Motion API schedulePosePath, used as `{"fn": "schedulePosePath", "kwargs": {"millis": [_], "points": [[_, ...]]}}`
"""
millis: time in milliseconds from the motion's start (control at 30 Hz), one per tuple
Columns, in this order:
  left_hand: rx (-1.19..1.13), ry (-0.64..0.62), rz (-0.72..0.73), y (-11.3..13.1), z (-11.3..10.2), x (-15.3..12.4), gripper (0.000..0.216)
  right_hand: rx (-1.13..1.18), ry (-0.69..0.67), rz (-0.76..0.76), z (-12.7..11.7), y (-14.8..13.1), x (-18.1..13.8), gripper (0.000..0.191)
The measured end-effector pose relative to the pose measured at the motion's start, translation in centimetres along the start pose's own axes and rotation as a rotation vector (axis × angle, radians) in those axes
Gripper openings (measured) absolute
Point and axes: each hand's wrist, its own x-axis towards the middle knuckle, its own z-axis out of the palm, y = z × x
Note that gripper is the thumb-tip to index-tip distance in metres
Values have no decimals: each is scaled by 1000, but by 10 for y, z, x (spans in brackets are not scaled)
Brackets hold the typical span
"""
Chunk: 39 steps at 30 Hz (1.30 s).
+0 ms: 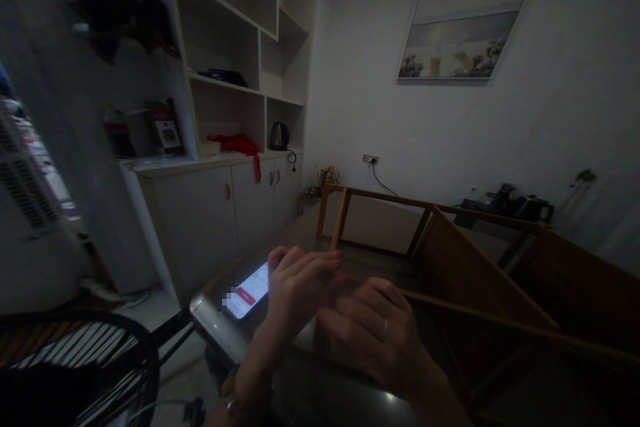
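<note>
My left hand (295, 290) hovers low over the dark glass table (220, 323), fingers bent and held together, right beside a lit phone (247, 295) lying flat on the tabletop. My right hand (377, 337) is just to its right, fingers curled and pointing left, a ring on one finger; its fingertips almost touch the left hand. Nothing shows inside either hand, though the palms are hidden. Both hands are slightly blurred.
A wooden frame with slanted panels (450, 260) stands on the table behind and right of the hands. White cabinets and shelves (225, 200) with a kettle (279, 136) and red cloth (240, 144) line the left wall. A black wire chair (90, 360) sits at lower left.
</note>
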Motion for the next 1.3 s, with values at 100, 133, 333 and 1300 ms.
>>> {"fn": "schedulePosePath", "kwargs": {"millis": [100,133,333,1300], "points": [[4,13,-2,-1,1,-2,15,81,-51,13,3,-1,1,17],[3,20,-4,-2,2,-2,14,103,-64,11,5,-2,1,19],[14,33,7,-3,5,-4,14,219,-119,38,7,-2,-1,21],[4,4,66,-3,-2,0,21,-1,78,227,23,-24,-2,16]]}}
